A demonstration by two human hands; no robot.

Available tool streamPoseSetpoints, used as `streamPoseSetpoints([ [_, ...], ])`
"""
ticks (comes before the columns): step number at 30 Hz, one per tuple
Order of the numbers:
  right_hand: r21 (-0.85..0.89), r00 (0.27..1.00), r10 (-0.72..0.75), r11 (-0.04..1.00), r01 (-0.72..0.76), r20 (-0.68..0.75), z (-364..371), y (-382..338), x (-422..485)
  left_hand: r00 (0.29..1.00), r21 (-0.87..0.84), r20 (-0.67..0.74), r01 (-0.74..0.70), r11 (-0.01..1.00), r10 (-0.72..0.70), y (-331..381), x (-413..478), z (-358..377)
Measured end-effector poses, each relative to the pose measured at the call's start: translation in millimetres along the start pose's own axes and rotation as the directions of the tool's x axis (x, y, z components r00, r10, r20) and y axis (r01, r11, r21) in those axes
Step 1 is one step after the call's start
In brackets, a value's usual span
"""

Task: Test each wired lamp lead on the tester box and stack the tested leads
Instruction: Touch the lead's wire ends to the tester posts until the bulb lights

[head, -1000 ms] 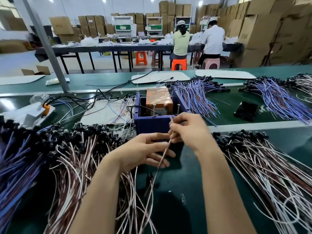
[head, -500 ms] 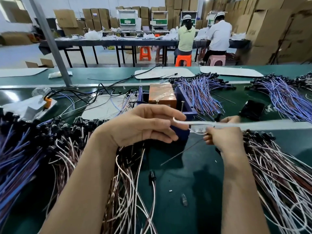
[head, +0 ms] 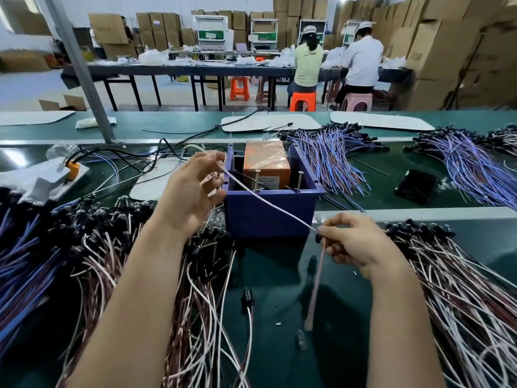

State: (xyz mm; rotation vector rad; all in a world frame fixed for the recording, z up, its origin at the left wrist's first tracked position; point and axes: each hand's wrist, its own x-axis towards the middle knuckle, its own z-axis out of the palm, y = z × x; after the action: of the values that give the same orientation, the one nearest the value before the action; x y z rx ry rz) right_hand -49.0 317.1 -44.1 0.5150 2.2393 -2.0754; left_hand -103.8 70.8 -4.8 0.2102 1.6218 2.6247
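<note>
Now both hands (head: 355, 242) hold a thin white lead (head: 268, 203) stretched taut.

Tester box (head: 272, 211) between lead piles (head: 92, 247) left and right.

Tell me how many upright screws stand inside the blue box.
2: the left screw stands before the orange block, the right screw beside its right front corner. The blue box wall may hide others.
</note>
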Motion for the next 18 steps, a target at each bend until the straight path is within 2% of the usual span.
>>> streamPoseSetpoints([
  [3, 0.297, 0.995, 0.017, 0.954, -0.047, 0.101, -2.3, -1.3, 0.0, 0.984, -0.177, -0.166, 0.041, 0.983, -0.071, 2.0, 2.8, -7.9],
  [5, 0.563, 0.983, -0.001, 0.82, -0.104, 0.183, -6.8, -6.4, -1.3, 0.977, -0.242, -0.19, 0.051, 0.969, -0.098, 2.9, 3.5, -12.9],
  [8, 0.869, 0.967, -0.078, 0.46, -0.183, 0.244, -14.6, -12.3, -2.2, 0.982, -0.345, -0.144, 0.067, 0.936, -0.123, 1.7, 4.2, -13.9],
  [10, 0.958, 0.963, -0.124, 0.196, -0.211, 0.238, -18.0, -13.5, -3.1, 0.982, -0.412, -0.133, 0.071, 0.908, -0.137, 1.4, 4.5, -12.9],
  [11, 0.972, 0.97, -0.121, 0.128, -0.195, 0.211, -18.0, -14.4, -3.4, 0.981, -0.442, -0.137, 0.066, 0.894, -0.14, 1.9, 4.7, -12.6],
  [12, 0.981, 0.981, -0.091, 0.1, -0.165, 0.174, -17.0, -14.9, -3.6, 0.98, -0.472, -0.145, 0.055, 0.88, -0.138, 2.4, 4.5, -12.2],
  [14, 0.99, 0.996, -0.014, 0.112, -0.089, 0.091, -14.8, -13.6, -1.1, 0.978, -0.519, -0.169, 0.02, 0.855, -0.125, 3.8, 4.7, -11.4],
  [16, 0.981, 0.999, 0.05, 0.193, -0.009, -0.001, -15.6, -8.1, 4.5, 0.976, -0.535, -0.197, -0.028, 0.845, -0.093, 5.2, 4.4, -10.8],
  [18, 0.947, 0.992, 0.099, 0.318, 0.044, -0.08, -18.0, -2.3, 8.0, 0.971, -0.523, -0.233, -0.08, 0.849, -0.052, 5.8, 4.4, -11.3],
])
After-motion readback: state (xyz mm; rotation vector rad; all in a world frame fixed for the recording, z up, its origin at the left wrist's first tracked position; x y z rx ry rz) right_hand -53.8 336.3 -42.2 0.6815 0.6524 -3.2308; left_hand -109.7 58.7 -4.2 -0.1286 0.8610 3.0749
